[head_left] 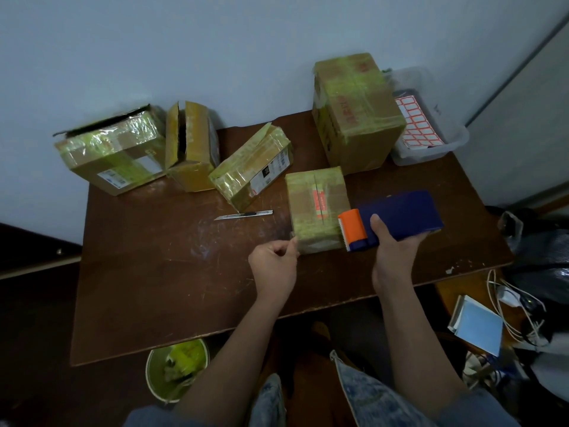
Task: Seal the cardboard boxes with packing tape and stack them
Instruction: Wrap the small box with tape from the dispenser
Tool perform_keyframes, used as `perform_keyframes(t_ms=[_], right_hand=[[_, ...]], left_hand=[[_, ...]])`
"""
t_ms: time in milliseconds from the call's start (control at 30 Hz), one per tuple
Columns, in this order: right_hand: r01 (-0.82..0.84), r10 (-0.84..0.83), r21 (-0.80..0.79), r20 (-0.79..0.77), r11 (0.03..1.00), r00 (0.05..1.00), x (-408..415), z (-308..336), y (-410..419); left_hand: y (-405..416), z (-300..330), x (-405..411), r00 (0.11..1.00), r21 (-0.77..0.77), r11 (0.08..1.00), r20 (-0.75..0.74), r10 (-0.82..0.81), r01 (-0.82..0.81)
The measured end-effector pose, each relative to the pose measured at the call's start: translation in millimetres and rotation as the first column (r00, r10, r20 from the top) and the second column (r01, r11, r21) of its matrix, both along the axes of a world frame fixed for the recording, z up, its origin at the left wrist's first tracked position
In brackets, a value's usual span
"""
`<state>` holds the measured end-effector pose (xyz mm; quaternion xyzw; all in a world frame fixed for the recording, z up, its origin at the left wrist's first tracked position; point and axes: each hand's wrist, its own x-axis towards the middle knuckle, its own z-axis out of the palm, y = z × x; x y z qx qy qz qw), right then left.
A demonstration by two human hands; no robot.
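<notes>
My right hand (395,251) wraps the blue tape dispenser (400,218), thumb on top, orange cutter end (352,229) pointing toward my left hand (274,266). Left pinches the free end of the clear tape (308,245), stretched between both grips along the near edge of the small box (318,208), which sits on the table (154,272) just ahead of my knuckles. Box looks light and stiff, glossy with old tape, so it will likely slide; better to pin it from the top. 4 more boxes lie beyond, farther from both grips.
</notes>
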<state>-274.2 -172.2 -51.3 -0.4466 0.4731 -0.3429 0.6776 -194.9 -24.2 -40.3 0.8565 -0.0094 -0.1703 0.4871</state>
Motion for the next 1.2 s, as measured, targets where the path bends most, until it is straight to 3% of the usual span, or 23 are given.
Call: perform_keyframes(t_ms=[300, 567, 700, 867, 1200], right_hand=[[-0.089, 0.086, -0.116, -0.031, 0.989, 0.996, 0.7, 9.1, 8.2], [0.167, -0.182, 0.150, 0.092, 0.974, 0.979, -0.5, 11.1, -18.9], [0.029, -0.050, 0.158, 0.129, 0.987, 0.990, -10.7, 5.3, -21.2], [-0.027, 0.015, 0.094, 0.123, 0.995, 0.992, -14.5, 0.1, -16.5], [-0.072, 0.076, -0.076, 0.050, 0.994, 0.996, -7.8, 0.4, -9.2]], left_hand=[[-4.9, -1.6, 7.1, 0.993, 0.046, 0.999, 0.120, 0.012, -0.017], [-11.6, 12.8, -27.0, 0.946, 0.131, 0.968, 0.222, -0.238, 0.213], [-8.8, 5.3, -11.8, 0.986, 0.047, 0.994, 0.126, -0.108, 0.102], [-6.1, -4.2, 5.0, 0.999, 0.027, 0.999, -0.018, 0.027, -0.027], [0.2, -23.0, 9.3, 0.994, -0.033, 0.999, 0.111, 0.006, -0.003]])
